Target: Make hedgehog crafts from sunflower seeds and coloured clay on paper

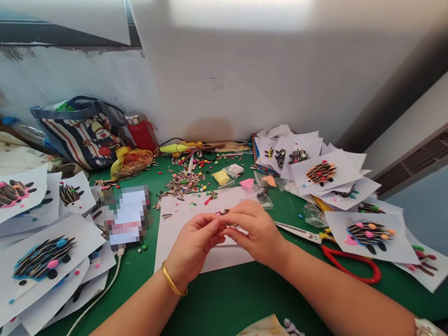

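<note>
My left hand [195, 241], with a gold bangle on its wrist, meets my right hand [256, 233] over a white sheet of paper [169, 253]. The fingertips of both hands are pinched together around a small dark piece [222, 211] with pale and pinkish spots. Fingers cover most of it, so its kind is unclear. Just beyond lie a few striped sunflower seeds [167, 216] and small coloured bits on the paper. Red-handled scissors [352, 266] rest to the right of my right hand, blades pointing toward it.
Stacks of seed-and-clay hedgehog pictures lie left [46, 265] and right [370, 233]. A phone [128, 215] with a cable sits at left. Behind are a seed pile [184, 182], yellow clay [221, 178], pink clay [247, 185], a striped bag [81, 135] and a red bottle [142, 132].
</note>
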The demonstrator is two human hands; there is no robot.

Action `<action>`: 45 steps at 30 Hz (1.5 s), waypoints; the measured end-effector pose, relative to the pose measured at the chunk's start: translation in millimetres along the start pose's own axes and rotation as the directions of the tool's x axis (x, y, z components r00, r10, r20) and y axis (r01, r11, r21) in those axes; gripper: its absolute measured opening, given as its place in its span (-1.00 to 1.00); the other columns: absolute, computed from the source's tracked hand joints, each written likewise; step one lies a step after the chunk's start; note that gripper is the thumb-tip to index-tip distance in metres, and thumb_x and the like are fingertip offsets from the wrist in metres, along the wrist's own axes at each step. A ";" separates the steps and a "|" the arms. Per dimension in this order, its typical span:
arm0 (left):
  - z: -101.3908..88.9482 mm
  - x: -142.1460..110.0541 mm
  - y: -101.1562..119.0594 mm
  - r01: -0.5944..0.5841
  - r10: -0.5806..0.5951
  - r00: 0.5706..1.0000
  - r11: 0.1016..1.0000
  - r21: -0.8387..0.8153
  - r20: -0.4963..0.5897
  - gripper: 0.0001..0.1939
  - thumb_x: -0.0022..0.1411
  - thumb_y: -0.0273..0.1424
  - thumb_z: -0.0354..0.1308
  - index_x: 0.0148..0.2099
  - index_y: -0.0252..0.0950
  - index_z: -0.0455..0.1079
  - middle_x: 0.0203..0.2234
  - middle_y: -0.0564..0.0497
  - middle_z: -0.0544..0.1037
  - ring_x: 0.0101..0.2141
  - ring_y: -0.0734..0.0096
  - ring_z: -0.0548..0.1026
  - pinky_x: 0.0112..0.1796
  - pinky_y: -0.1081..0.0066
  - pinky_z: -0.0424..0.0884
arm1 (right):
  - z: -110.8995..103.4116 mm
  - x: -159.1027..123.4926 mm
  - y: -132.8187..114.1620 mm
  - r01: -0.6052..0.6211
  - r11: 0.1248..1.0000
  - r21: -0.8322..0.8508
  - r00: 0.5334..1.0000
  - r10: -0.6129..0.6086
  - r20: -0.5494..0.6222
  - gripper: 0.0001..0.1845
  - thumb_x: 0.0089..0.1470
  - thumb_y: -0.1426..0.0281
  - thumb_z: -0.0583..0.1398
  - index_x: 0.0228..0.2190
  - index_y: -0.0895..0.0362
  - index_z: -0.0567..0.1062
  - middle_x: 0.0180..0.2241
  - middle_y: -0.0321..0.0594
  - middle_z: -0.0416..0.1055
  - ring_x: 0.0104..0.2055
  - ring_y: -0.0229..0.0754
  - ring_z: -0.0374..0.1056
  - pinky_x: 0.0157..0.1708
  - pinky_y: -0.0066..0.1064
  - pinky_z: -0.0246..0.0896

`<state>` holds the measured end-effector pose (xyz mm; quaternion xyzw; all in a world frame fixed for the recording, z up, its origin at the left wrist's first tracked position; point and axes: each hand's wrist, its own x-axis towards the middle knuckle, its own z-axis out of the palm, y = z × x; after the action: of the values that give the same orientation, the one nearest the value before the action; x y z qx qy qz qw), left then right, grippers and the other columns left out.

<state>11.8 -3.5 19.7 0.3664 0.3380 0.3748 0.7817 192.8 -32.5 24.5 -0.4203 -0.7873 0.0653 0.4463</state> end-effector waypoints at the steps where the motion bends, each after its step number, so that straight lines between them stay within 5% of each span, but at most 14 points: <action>1: -0.7 0.2 -1.6 -0.011 0.011 1.000 1.000 0.019 -0.004 -0.75 0.07 -0.29 0.39 -0.28 -0.35 0.50 -0.39 -0.01 0.55 -0.39 0.50 0.49 -0.30 0.49 0.43 | 2.5 -1.0 -4.6 -0.013 1.000 0.015 1.000 0.013 -0.011 -0.78 0.20 0.38 0.21 -0.11 0.02 0.54 -0.26 -0.20 0.52 -0.19 -0.11 0.36 -0.15 -0.21 0.26; 15: 4.0 -2.3 -4.1 -0.025 0.018 0.999 0.984 0.178 0.042 -0.71 0.13 -0.19 0.32 -0.25 -0.34 0.56 -0.38 -0.03 0.52 -0.37 0.45 0.40 -0.26 0.41 0.37 | 0.9 -1.1 -3.8 -0.022 0.995 -0.096 0.996 0.014 -0.084 -0.87 0.21 0.34 0.21 -0.26 0.03 0.59 -0.37 -0.22 0.49 -0.28 -0.15 0.34 -0.23 -0.24 0.23; 24: 4.6 -1.7 -3.4 -0.076 0.076 0.997 0.979 0.187 0.009 -0.72 0.17 -0.17 0.28 -0.32 -0.32 0.47 -0.48 0.06 0.45 -0.44 0.51 0.35 -0.35 0.47 0.30 | 3.8 -2.7 -5.5 -0.028 0.996 -0.081 1.000 0.028 -0.007 -0.75 0.25 0.40 0.12 -0.10 0.03 0.54 -0.27 -0.17 0.50 -0.18 -0.10 0.34 -0.16 -0.19 0.27; 28: 3.0 -0.7 -4.7 -0.116 0.121 0.993 0.979 0.166 -0.018 -0.74 0.20 -0.18 0.26 -0.26 -0.30 0.46 -0.38 0.03 0.48 -0.36 0.46 0.40 -0.26 0.42 0.34 | 6.1 -4.5 -5.1 -0.012 0.999 -0.032 1.000 0.012 0.005 -0.70 0.22 0.42 0.14 -0.02 0.02 0.50 -0.20 -0.15 0.48 -0.14 -0.09 0.33 -0.12 -0.18 0.28; 35: 5.2 -4.4 -6.5 -0.149 0.150 0.988 0.944 0.295 0.021 -0.72 0.24 -0.15 0.20 -0.29 -0.28 0.41 -0.42 0.06 0.43 -0.37 0.45 0.37 -0.24 0.42 0.34 | 6.7 -3.4 -3.5 -0.139 0.981 0.139 0.989 0.145 -0.035 -0.84 0.19 0.34 0.23 -0.18 0.02 0.55 -0.25 -0.18 0.46 -0.13 -0.12 0.35 -0.11 -0.24 0.32; 45: 5.7 -3.3 -4.0 -0.046 0.041 0.999 0.975 0.216 0.029 -0.65 0.08 -0.13 0.34 -0.36 -0.29 0.35 -0.44 0.09 0.40 -0.42 0.49 0.36 -0.29 0.42 0.32 | 5.8 -2.1 -2.6 -0.129 0.960 0.248 0.990 0.139 -0.022 -0.92 0.17 0.32 0.25 -0.34 0.04 0.55 -0.36 -0.22 0.44 -0.23 -0.15 0.35 -0.20 -0.26 0.33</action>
<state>16.1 -9.9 20.1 0.4612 0.3593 0.3482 0.7327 187.3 -34.1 20.9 -0.4154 -0.7341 0.1841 0.5047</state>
